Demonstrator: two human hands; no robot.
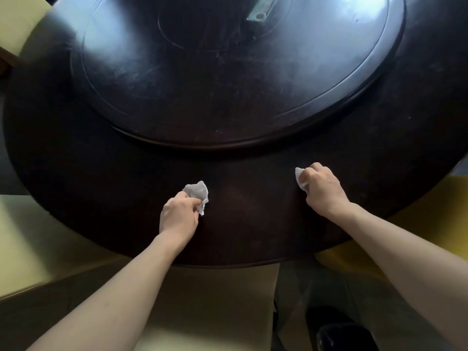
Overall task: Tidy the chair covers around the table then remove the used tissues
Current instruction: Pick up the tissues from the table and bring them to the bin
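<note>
Two crumpled white tissues lie near the front edge of the dark round table (pixel 101 178). My left hand (pixel 178 215) pinches the left tissue (pixel 197 193), which sticks out beyond my fingers. My right hand (pixel 321 190) is curled round the right tissue (pixel 300 177), only a corner of which shows at my knuckles. Both hands sit on the table top. Yellow chair covers show at the left (pixel 30 236), the far left (pixel 20 24) and the right (pixel 435 206) of the table.
A large dark turntable (pixel 228 110) fills the table's middle, with a small pale flat object (pixel 259 13) on it at the back. Below the table edge, a pale chair seat (pixel 215 300) is in front of me and a dark bin (pixel 342 333) stands at lower right.
</note>
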